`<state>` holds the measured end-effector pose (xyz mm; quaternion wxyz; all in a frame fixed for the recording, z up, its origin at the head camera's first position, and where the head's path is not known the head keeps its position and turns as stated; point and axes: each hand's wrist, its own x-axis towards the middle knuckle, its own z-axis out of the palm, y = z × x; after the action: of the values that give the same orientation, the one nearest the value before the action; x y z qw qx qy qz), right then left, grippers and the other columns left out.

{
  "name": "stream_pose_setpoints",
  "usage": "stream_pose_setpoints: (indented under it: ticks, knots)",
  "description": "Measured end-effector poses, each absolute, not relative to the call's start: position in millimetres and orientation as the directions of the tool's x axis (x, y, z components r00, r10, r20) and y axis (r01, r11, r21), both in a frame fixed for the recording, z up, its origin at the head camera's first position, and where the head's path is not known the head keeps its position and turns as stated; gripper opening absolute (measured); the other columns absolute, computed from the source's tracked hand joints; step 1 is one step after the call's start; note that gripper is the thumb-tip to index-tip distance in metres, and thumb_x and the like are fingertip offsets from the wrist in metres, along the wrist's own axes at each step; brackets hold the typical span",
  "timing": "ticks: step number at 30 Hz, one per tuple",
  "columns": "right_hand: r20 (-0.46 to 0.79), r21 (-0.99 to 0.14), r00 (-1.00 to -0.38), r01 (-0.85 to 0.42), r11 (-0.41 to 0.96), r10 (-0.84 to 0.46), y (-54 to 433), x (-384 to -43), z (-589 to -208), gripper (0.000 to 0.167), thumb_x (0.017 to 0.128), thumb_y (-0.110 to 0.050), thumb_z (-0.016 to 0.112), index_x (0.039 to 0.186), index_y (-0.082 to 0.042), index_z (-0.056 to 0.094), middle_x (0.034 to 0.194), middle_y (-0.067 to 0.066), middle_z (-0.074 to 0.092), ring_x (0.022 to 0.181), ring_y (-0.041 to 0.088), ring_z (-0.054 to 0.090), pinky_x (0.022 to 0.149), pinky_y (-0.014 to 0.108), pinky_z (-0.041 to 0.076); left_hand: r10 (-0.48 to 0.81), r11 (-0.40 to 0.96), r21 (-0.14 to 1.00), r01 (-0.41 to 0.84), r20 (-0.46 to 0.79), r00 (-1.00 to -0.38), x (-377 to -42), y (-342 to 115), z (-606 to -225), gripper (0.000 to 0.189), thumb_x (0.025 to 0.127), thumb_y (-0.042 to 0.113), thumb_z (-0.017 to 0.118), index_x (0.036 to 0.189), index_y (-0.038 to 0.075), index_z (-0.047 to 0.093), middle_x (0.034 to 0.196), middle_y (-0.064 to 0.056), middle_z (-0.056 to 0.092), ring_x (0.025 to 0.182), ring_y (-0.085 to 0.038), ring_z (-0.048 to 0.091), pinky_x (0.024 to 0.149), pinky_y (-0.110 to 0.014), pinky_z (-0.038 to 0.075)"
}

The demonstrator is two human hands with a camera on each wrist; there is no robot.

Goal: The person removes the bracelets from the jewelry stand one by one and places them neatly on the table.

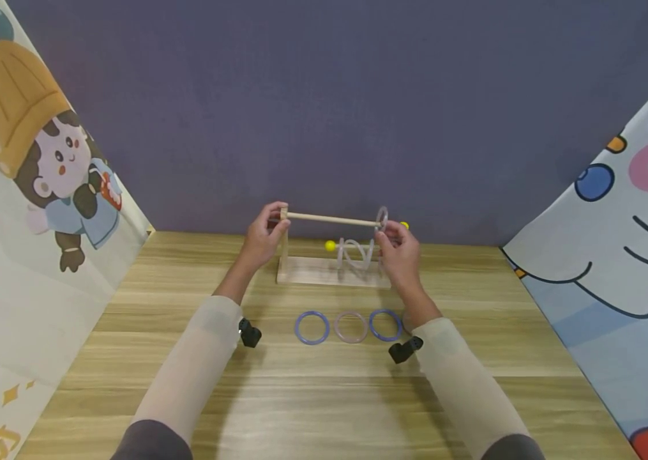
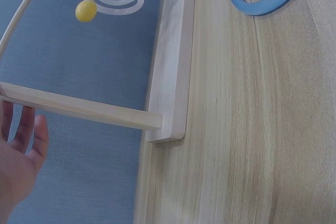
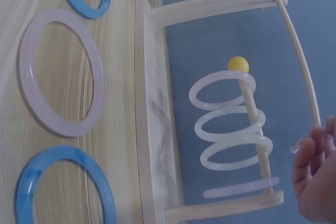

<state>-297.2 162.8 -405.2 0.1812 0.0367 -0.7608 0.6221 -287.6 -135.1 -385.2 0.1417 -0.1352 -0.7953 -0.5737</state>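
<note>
My left hand (image 1: 263,236) grips the upper end of the left post (image 2: 79,106) of a wooden rack (image 1: 324,271). A long rod (image 1: 329,220) extends right from that post's top. My right hand (image 1: 401,255) pinches a translucent pinkish ring (image 1: 382,214) near the rod's right end; the ring appears to encircle the rod, though fingers partly hide it. A yellow ball (image 1: 405,225) shows just past those fingers. Below, a second rod (image 3: 253,108), tipped with a yellow ball (image 3: 238,65), points left from the shorter right post (image 3: 220,208). Several pale rings (image 3: 233,153) hang on it.
On the wooden table (image 1: 324,396) in front of the rack lie a blue ring (image 1: 299,327), a pink ring (image 1: 337,327) and another blue ring (image 1: 372,325). Part of one more ring (image 1: 407,321) shows beside my right wrist. A dark wall (image 1: 324,115) stands behind.
</note>
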Motion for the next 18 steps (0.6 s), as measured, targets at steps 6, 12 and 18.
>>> stream_pose_setpoints:
  ticks: [6, 12, 18]
  knots:
    - [0.306, -0.94, -0.934, -0.264, 0.218, 0.188, 171.7, -297.5, -405.8, 0.029, 0.097, -0.007, 0.068, 0.124, 0.003, 0.065, 0.099, 0.004, 0.063, 0.065, 0.001, 0.061, 0.06, 0.02, 0.058, 0.051, 0.319, 0.866, 0.386, 0.391, -0.919, -285.9, -134.4, -383.8, 0.04, 0.104, 0.011, 0.058, 0.142, 0.001, 0.049, 0.126, -0.031, 0.061, 0.109, -0.046, 0.063, 0.096, -0.051, 0.053]
    - [0.322, -0.933, -0.922, -0.271, 0.235, 0.215, 181.6, -298.6, -408.8, 0.027, 0.096, -0.003, 0.067, 0.121, 0.004, 0.065, 0.097, 0.005, 0.063, 0.069, 0.008, 0.063, 0.062, 0.02, 0.058, 0.044, 0.329, 0.863, 0.384, 0.392, -0.919, -298.8, -137.0, -396.7, 0.041, 0.104, 0.013, 0.058, 0.143, 0.001, 0.049, 0.126, -0.031, 0.061, 0.109, -0.046, 0.063, 0.095, -0.052, 0.053]
    - [0.326, -0.924, -0.915, -0.254, 0.287, 0.238, 191.6, -297.7, -408.7, 0.027, 0.095, -0.004, 0.068, 0.122, 0.0, 0.066, 0.098, 0.004, 0.064, 0.071, 0.008, 0.061, 0.059, 0.022, 0.057, 0.041, 0.324, 0.862, 0.39, 0.399, -0.916, -315.8, -142.4, -414.8, 0.043, 0.104, 0.018, 0.059, 0.145, 0.008, 0.048, 0.128, -0.029, 0.061, 0.111, -0.046, 0.063, 0.096, -0.054, 0.052]
